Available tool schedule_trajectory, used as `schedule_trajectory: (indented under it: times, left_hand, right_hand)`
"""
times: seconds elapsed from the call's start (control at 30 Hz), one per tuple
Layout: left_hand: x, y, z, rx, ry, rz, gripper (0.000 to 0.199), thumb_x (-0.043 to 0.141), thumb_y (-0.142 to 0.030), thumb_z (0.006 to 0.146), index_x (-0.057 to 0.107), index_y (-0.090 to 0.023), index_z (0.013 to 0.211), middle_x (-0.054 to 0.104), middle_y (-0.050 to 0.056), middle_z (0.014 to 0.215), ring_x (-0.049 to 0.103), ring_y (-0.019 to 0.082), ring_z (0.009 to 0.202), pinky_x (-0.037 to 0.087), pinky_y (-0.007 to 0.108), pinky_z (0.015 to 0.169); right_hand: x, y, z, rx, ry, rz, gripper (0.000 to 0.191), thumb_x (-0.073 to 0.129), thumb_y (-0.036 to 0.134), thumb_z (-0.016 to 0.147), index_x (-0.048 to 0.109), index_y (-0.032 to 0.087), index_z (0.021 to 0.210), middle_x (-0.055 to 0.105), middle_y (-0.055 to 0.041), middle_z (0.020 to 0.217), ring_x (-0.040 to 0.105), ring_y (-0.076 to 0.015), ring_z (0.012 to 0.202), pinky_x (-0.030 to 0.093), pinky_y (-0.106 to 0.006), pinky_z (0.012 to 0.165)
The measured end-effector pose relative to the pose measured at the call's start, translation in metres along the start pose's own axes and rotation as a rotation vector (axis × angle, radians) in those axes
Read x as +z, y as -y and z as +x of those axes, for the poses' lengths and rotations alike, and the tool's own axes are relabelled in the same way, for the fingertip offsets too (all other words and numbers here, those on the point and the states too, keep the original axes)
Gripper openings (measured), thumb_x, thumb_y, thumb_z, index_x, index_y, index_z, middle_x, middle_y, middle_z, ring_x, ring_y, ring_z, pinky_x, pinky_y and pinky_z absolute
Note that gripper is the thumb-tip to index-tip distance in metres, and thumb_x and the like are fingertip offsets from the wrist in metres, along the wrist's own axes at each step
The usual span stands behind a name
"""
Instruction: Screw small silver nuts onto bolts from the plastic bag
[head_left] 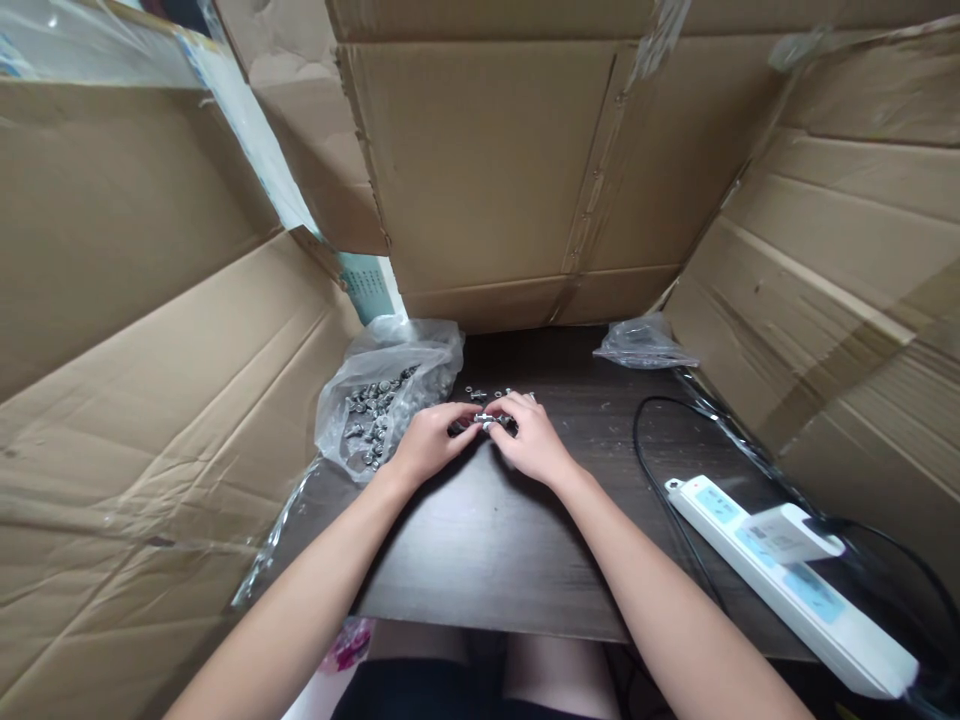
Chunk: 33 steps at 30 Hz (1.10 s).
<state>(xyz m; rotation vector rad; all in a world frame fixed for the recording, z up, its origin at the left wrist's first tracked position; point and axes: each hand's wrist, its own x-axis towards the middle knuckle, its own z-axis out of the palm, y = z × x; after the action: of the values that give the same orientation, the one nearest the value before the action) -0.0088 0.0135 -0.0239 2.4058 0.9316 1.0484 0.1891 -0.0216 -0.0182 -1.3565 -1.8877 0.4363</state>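
My left hand (435,437) and my right hand (527,437) meet over the middle of the dark table (480,540). Between their fingertips is a small shiny metal part (486,417), pinched from both sides. Its exact shape is too small to tell. Just behind the fingers lie several small metal pieces (477,394), partly hidden by my hands. Beside my left hand an open clear plastic bag (341,405) holds many small metal parts (376,400).
Cardboard walls (495,160) enclose the table at the back and sides. A crumpled clear bag (645,343) lies at the back right. A white power strip (795,590) with a black cable (637,430) runs along the right side.
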Motion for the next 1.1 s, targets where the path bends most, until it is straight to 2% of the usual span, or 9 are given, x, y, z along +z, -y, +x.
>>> schedule_trajectory:
  times: [0.3,0.77,1.1]
  left_hand:
    - [0.0004,0.0,-0.0001,-0.003,0.006,0.009,0.024,0.067,-0.026,0.094,0.073,-0.021,0.117,0.079,0.004,0.102,0.075,0.018,0.086,0.06,0.029,0.082]
    - [0.0013,0.0033,-0.001,0.001,0.016,-0.007,0.023,0.068,-0.024,0.094,0.072,-0.019,0.116,0.079,0.004,0.103,0.076,0.018,0.089,0.06,0.027,0.083]
    - [0.0019,0.0034,-0.0015,0.014,-0.017,0.012,0.023,0.069,-0.027,0.094,0.072,-0.018,0.116,0.079,0.004,0.101,0.076,0.018,0.087,0.061,0.028,0.081]
  right_hand:
    - [-0.0022,0.0027,-0.0002,0.001,-0.042,0.017,0.012,0.063,0.019,0.088,0.069,0.024,0.097,0.069,-0.0038,0.101,0.061,-0.0242,0.101,0.043,-0.043,0.095]
    - [0.0026,-0.0018,0.0002,0.01,0.0,-0.021,0.009,0.063,0.021,0.089,0.07,0.023,0.096,0.071,-0.0051,0.103,0.061,-0.0257,0.102,0.043,-0.045,0.094]
    - [0.0029,-0.0018,0.0006,0.015,0.005,-0.022,0.012,0.06,0.027,0.095,0.071,0.023,0.093,0.071,-0.0056,0.104,0.061,-0.025,0.102,0.043,-0.045,0.096]
